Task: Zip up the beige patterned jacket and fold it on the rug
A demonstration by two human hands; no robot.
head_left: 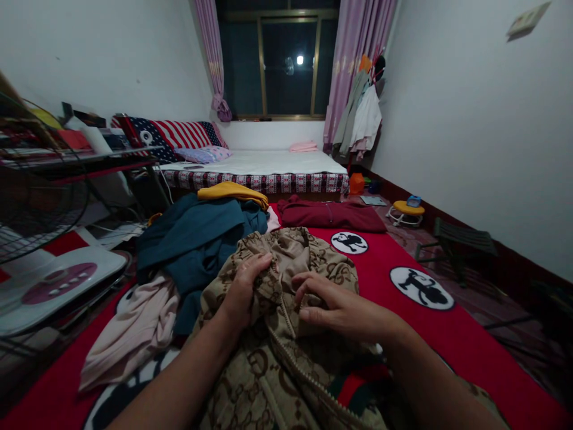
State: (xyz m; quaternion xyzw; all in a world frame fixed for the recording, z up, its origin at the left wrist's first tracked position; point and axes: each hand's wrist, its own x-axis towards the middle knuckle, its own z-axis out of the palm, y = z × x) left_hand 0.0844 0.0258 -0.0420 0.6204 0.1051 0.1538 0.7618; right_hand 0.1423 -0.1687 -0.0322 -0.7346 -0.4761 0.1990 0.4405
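Note:
A beige patterned zip jacket (286,352) lies bunched in front of me on a red blanket (447,340) printed with monkey roundels. My left hand (244,289) grips a fold of the jacket near its collar, fingers curled into the cloth. My right hand (333,304) rests on the jacket beside the zipper, its fingers bent and pinching the fabric. The two hands are close together over the upper part of the garment.
A heap of clothes sits to the left: a teal garment (197,239), a yellow one (233,192), a pale pink one (134,328). A maroon garment (331,214) lies beyond. A fan (40,280), a bed (268,164) and a small stool (456,239) stand around.

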